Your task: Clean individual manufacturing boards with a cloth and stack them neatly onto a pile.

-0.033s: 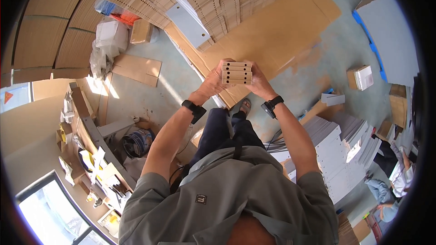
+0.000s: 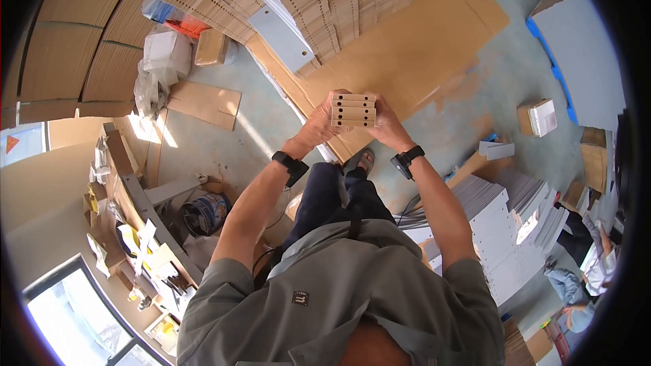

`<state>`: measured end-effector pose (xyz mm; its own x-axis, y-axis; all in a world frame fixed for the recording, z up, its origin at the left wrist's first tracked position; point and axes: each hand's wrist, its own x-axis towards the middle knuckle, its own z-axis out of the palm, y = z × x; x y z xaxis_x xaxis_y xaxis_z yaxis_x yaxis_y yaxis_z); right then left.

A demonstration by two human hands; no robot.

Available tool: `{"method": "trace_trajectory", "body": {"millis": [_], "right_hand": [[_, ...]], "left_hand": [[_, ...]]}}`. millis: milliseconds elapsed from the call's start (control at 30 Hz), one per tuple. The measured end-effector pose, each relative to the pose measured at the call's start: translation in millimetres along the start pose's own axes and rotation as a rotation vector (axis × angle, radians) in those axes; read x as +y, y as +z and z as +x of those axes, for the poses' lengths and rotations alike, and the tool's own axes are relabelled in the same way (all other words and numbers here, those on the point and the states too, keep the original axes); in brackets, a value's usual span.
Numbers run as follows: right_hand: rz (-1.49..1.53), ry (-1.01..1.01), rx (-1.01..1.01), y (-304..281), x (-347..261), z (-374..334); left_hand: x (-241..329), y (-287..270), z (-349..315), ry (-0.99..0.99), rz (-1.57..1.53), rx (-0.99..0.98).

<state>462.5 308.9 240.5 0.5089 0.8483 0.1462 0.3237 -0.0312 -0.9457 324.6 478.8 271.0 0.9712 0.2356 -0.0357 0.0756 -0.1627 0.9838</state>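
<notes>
Between my two hands is a small stack of boards, its tan edges facing up toward me. Dark round holes run down both ends of those edges. My left hand wraps round the left side of the stack, and my right hand grips the right side. Most of my fingers are hidden behind the boards. The stack is held out in front of my body, above a sheet of brown cardboard on the floor. Just beyond it stand tall piles of similar boards with drilled edges.
A grey panel with a hole leans out from the piles. Stacked white panels stand at my right. To the left are a cluttered shelf, a bucket and a flat cardboard piece. Another person is at the lower right.
</notes>
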Motion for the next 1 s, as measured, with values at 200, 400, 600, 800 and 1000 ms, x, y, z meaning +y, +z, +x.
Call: {"method": "trace_trajectory", "body": {"millis": [200, 400, 600, 800, 1000], "right_hand": [[0.013, 0.104, -0.064, -6.0, -2.0, 8.5], [0.473, 0.453, -0.182, 7.8, -47.5, -13.1], [0.917, 0.709, 0.081, 94.2, -85.9, -19.2], [1.488, 0.684, 0.389, 149.1, -96.4, 21.7], [1.559, 0.623, 0.432, 174.1, -113.7, 45.2]], "left_hand": [[-25.1, 4.4, 11.2, -0.056, -0.049, 0.023], [13.9, -18.7, -12.4, -0.212, -0.339, -0.122], [69.2, -55.3, -73.0, -0.102, 0.154, 0.407], [40.6, -67.2, -164.3, -0.614, -0.276, 0.066], [24.1, -73.1, -109.5, -0.275, -0.755, 0.439]]}}
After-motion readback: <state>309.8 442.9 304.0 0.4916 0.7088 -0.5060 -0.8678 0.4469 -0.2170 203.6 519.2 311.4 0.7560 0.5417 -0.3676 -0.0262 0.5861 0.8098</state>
